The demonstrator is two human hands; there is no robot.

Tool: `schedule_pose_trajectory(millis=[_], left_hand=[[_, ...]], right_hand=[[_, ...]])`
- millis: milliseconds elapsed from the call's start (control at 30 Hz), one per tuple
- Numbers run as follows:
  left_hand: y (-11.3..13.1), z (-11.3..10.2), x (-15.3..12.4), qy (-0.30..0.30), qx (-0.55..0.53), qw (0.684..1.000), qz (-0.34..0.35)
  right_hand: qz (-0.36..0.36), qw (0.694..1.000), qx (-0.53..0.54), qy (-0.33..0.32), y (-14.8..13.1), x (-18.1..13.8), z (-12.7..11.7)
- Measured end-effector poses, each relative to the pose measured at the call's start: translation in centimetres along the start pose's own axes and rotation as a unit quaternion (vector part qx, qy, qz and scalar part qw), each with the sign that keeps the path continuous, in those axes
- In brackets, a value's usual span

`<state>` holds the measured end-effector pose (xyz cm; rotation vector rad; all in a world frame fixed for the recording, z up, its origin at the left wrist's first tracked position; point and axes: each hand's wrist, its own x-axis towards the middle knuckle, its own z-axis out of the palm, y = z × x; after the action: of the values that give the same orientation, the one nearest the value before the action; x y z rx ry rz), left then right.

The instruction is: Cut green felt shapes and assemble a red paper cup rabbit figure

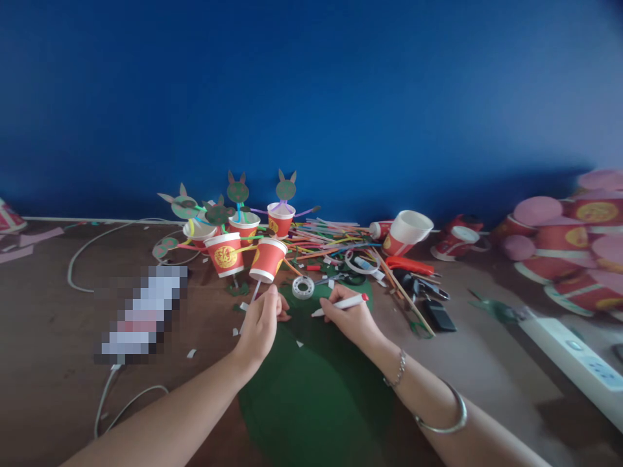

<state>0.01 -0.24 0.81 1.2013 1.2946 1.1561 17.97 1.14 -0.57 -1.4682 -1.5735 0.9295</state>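
My right hand (353, 321) grips a white marker (351, 302) with a red end, its tip low over green paper (316, 389). At the left edge of the paper is my left hand (263, 324), fingers curled; whatever they may hold is hidden. Just behind it a red paper cup (267, 259) stands above a thin white stick, which runs down past the hand. Beside that cup is another red cup (225, 254) with a gold print. Further back, cups carry green rabbit-eared paper heads (285, 189) and coloured pipe-like arms. A roll of tape (302, 287) lies between my hands.
Coloured sticks (326, 237) are heaped by the blue wall. Stacked white cups (411, 227), an orange-handled tool (409, 264) and a black object (439, 315) lie right. A power strip (574, 350) and decorated cups sit far right; a blurred-out device (146, 311) with a cable lies left.
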Motion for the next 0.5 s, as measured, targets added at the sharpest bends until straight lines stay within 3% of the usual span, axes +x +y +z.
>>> schedule_pose_trajectory(millis=[500], left_hand=[[-0.06, 0.01, 0.05, 0.001, 0.006, 1.0, 0.003]], right_hand=[[0.004, 1.0, 0.01, 0.002, -0.07, -0.11, -0.07]])
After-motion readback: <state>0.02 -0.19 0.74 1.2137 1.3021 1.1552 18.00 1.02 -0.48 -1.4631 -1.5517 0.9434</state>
